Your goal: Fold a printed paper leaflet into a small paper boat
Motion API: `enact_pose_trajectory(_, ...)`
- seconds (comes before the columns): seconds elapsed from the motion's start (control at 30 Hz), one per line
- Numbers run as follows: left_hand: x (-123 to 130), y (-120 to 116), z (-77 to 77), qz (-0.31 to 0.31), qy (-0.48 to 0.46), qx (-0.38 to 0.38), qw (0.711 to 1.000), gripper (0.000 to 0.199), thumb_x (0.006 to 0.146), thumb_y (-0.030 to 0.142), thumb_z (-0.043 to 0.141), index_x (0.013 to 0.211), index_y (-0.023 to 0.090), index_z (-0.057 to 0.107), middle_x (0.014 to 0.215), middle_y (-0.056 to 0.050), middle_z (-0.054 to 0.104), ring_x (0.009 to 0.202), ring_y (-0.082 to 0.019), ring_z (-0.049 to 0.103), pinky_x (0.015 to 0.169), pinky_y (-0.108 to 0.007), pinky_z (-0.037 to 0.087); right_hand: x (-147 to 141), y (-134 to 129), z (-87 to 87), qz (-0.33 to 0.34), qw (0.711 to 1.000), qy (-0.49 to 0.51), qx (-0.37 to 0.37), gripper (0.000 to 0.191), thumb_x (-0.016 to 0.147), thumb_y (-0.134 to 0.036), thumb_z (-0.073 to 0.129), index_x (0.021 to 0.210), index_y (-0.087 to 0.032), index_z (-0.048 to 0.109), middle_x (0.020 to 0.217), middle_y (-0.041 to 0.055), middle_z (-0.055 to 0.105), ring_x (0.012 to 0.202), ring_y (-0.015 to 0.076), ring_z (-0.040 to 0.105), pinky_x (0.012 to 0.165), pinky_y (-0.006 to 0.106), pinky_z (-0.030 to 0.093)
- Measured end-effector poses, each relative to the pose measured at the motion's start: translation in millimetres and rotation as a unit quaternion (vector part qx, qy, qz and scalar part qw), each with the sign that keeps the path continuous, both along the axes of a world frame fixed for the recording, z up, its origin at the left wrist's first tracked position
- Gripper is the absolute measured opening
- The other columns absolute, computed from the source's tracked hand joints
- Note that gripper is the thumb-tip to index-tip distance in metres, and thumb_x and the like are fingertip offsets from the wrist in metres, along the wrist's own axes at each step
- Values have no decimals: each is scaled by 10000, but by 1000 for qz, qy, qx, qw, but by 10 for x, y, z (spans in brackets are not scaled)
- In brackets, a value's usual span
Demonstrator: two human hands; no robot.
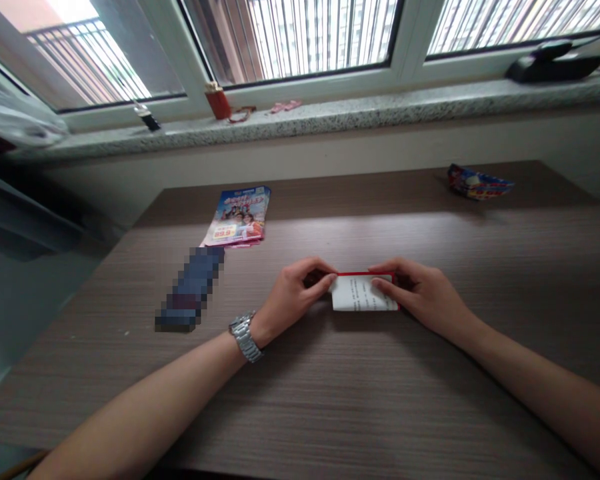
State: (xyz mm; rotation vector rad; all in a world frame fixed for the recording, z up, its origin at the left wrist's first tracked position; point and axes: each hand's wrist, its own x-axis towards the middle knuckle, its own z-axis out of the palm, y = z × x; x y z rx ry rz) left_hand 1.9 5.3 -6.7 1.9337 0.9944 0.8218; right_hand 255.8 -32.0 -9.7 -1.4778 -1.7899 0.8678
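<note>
Paper [351, 297], printed and red-edged, spans the gap between both grips, over the tabletop [300, 407]. Left hand [296, 288] pinches its left corner, right hand [427, 292] its right end. Holding it looks like the step in hand; moving it seems to call for both pinches together.

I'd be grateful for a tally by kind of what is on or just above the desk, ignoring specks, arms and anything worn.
Red-edged white paper, in the fingers: 1
Stack of flyers: 1
Colourful patterned item: 1
Dark blurred item: 1
Total: 4
</note>
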Motion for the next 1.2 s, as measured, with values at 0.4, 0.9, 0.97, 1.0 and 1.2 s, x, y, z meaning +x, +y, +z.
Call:
enact_pose_trajectory(0.4,5,37,-49,-27,152,157,975,82,941,139,585,931,168,660,926,-47,665,853,-156,620,768,-258,478,-36,31,-90,46,990,-91,95,174,927,-301,618,1039,-205,710,827,37,691,711,180,623,639,301,469)
enact_pose_trajectory(0.9,48,51,-110,-10,192,200,961,50,939,147,589,928,176,628,989,-64,620,930,-194,580,854,-336,498,-55,110,-148,72,978,-123,152,126,917,-262,641,1019,-218,701,939,82,609,854,228,596,772,372,500)
enact_pose_trajectory(0.97,39,61,-120,-6,183,196,963,42,934,151,600,923,178,630,996,-62,609,933,-192,580,857,-338,501,-54,108,-142,66,979,-129,146,131,916,-265,649,1025,-208,694,948,85,605,869,232,590,787,381,494)
enact_pose_trajectory(1.0,35,64,-122,-6,179,195,964,41,931,151,603,917,178,630,993,-60,607,928,-190,580,856,-336,502,-55,107,-137,64,979,-131,141,131,915,-265,652,1023,-200,690,951,85,603,869,231,586,789,381,492)
enact_pose_trajectory(1.2,29,72,-109,-9,165,174,971,41,933,157,604,907,174,632,984,-58,606,921,-182,579,853,-324,497,-54,105,-119,63,981,-133,130,100,920,-274,649,981,-198,672,949,77,595,851,215,574,757,355,481)
